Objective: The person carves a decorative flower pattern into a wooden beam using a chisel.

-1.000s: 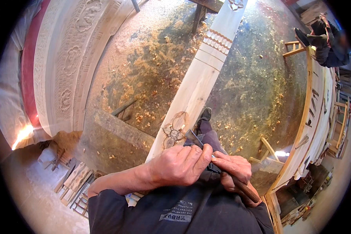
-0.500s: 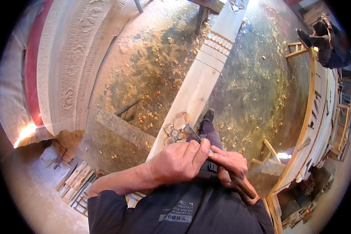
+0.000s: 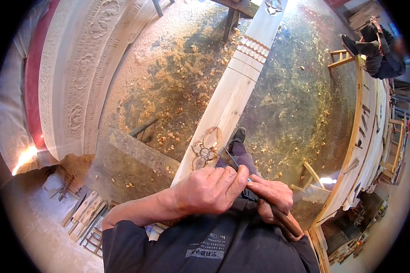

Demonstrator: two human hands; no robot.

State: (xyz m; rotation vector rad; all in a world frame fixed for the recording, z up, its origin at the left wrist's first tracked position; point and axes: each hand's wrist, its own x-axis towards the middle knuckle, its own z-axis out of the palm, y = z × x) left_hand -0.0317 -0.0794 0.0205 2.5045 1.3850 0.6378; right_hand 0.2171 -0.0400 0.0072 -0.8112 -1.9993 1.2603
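My left hand (image 3: 205,189) is closed at the blade end of a wood chisel (image 3: 285,220), in front of my body. My right hand (image 3: 274,196) wraps the chisel's brown wooden handle, close beside the left. Past my left fingers a short length of dark blade points away from me, just right of a carved flower. That carved flower (image 3: 206,153) lies near the close end of a long pale board (image 3: 236,91). A small bit of blue shows between the hands. The board runs away from me, with a scalloped band and another carving farther along it.
A wide carved panel (image 3: 73,86) stands at left beside a red strip (image 3: 32,95). Shavings litter the floor (image 3: 173,95). Several tools lie on a long bench (image 3: 357,141) at right. Another person (image 3: 380,50) sits at the far right. Wood pieces (image 3: 86,209) lie low on the left.
The chisel blade has turned and now shows narrower, its tip a little farther right of the carved flower. Both hands keep their grip. The whole view has shifted slightly.
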